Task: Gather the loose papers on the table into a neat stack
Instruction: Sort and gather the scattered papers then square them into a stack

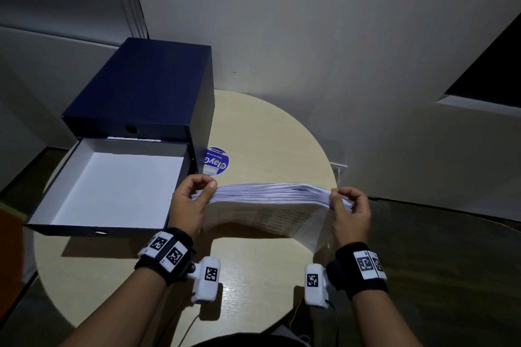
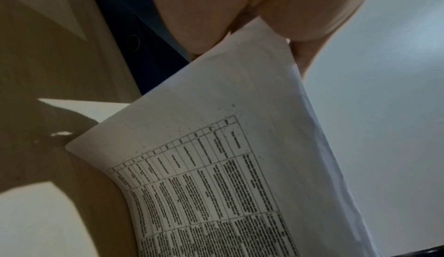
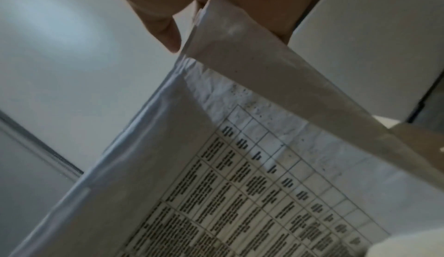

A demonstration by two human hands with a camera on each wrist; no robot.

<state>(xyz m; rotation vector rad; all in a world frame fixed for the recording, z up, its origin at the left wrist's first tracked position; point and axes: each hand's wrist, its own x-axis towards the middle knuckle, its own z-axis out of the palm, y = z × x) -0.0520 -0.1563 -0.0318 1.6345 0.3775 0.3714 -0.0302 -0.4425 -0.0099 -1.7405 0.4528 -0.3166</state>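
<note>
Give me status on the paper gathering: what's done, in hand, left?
Done: the papers look gathered into one bundle; no loose sheets show on the table. In hand: left hand and right hand grip its ends, held upright on edge. Left: top edges still look fanned, so square them and lay the bundle flat.

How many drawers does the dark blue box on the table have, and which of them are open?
2. The upper drawer is closed, with a round finger hole in its front. The lower drawer is pulled out and open, left of the left hand.
</note>
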